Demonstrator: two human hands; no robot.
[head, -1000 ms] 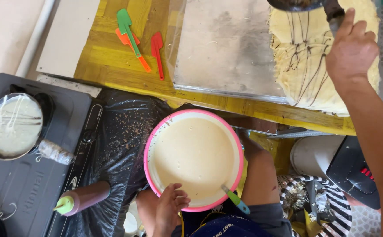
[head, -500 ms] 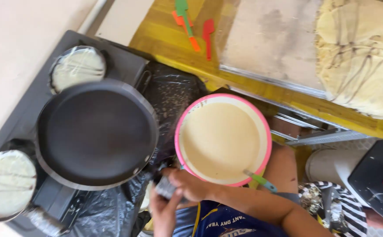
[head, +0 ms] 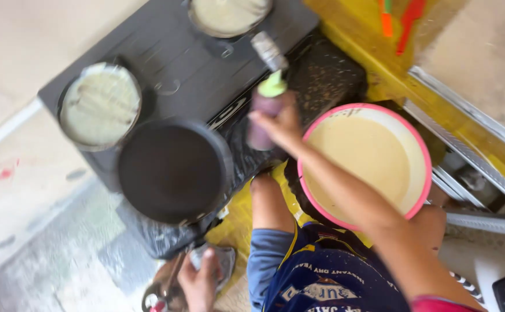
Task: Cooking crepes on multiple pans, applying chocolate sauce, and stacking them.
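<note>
- Right hand (head: 281, 124): fingers wrapped around a dark purple squeeze bottle (head: 262, 115) with a pale green cap, gripped near the neck. Bottle stands roughly upright at the near edge of the black stove (head: 206, 75), between the empty pan and the batter bowl.
- Left hand (head: 199, 277): low in the frame, fingers curled on the handle (head: 174, 277) of the empty black pan (head: 174, 170). View is blurred here, so the grip appears closed but the exact hold cannot be confirmed.
- Empty black pan: sits over the near corner of the stove, its dark inner surface bare, just left of the bottle.
- Second pan (head: 101, 104): on the stove's left burner, holding a thin pale round of batter, close behind the empty pan.
- Third pan (head: 229, 14): at the far edge of the stove, partly cut off by the frame, also with a pale filling.
- Pink-rimmed bowl (head: 417, 179): right of the bottle, filled with cream-coloured batter; the right forearm crosses over its near-left rim.
- Yellow board (head: 368, 52): beyond the bowl, carrying an orange spatula (head: 386, 14) and a red spatula (head: 411, 17) side by side.
- Metal rails (head: 472, 133): to the right of the bowl, running diagonally.
</note>
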